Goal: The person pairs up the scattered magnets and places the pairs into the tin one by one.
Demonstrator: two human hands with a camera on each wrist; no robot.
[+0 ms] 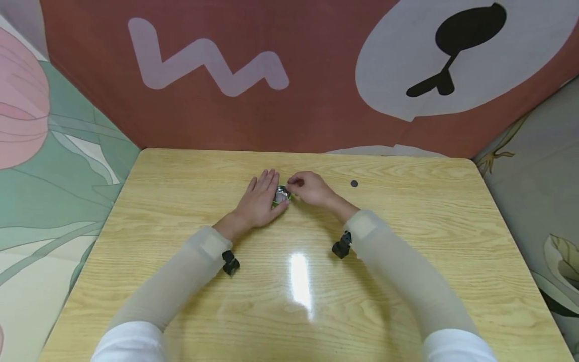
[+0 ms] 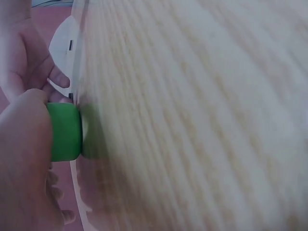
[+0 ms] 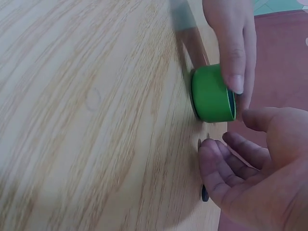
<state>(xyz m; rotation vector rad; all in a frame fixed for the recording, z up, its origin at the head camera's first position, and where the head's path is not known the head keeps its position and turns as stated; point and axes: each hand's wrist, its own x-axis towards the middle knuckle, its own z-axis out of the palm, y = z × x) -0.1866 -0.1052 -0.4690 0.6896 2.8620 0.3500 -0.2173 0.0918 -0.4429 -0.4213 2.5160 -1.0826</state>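
Note:
A small round green tin (image 3: 211, 96) with an open top and a shiny silvery inside stands on the table. My left hand (image 1: 260, 203) holds it, with the thumb on the near side and straight fingers along the far side. In the left wrist view the green wall (image 2: 66, 132) shows beside that hand. Just right of the tin is my right hand (image 1: 312, 188), its fingers loosely bent. In the right wrist view the thumb stands apart from the fingers. By the index fingertip is a thin small disc (image 3: 199, 144); whether it is touched, I cannot tell.
A dark flat disc (image 1: 354, 183) lies on the wooden table (image 1: 429, 241), right of my right hand. A patterned reddish-brown wall (image 1: 316, 100) rises behind the table's far edge. Each forearm carries a small black camera near the wrist.

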